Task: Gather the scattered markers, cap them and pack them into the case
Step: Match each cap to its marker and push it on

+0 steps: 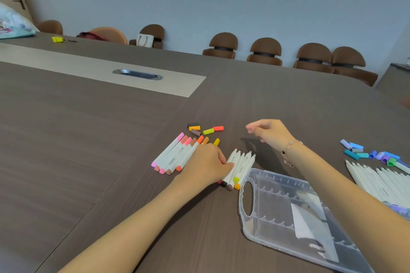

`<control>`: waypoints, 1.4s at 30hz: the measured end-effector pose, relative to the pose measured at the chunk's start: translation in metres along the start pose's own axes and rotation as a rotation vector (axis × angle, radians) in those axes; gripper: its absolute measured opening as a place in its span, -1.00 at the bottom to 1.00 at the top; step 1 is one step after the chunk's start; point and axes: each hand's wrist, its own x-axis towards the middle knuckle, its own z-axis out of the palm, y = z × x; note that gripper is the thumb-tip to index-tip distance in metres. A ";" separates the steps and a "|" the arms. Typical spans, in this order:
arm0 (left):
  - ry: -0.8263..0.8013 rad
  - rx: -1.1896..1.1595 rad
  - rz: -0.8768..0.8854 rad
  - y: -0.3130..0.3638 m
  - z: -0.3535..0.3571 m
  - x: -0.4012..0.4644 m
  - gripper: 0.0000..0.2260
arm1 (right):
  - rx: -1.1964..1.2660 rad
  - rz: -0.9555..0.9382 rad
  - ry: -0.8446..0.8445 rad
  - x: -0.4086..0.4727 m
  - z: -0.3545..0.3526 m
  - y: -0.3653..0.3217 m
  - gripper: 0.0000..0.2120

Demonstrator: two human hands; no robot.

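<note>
1. While the left hand (pixel 205 163) lies on the dark wooden table (pixel 88 139), its fingers curl down onto a row of uncapped white markers (pixel 240 166), the thumb touching their barrels.
2. Just left of that hand lies a row of capped markers (pixel 175 154) with pink, orange and brown caps.
3. The right hand (pixel 269 132) hovers above the table, fingers loosely curled, holding nothing.
4. Loose caps (pixel 205 129), among them black, orange, brown, yellow-green and red, lie beyond the markers.
5. The clear plastic case (pixel 288 213) lies open near the right forearm.
6. Far right lie blue and purple caps (pixel 368 152) and more white markers (pixel 381 182).
</note>
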 end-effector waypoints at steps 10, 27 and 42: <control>-0.054 0.177 -0.089 -0.012 -0.010 0.007 -0.77 | -0.233 -0.109 -0.046 0.023 0.015 -0.007 -0.81; -0.007 -0.262 -0.123 -0.037 -0.057 0.011 -0.84 | 0.205 -0.023 0.038 0.035 0.044 -0.026 -0.90; -0.281 -0.474 -0.135 -0.026 -0.058 0.000 -0.83 | 0.843 0.190 -0.014 -0.015 0.032 -0.032 -0.81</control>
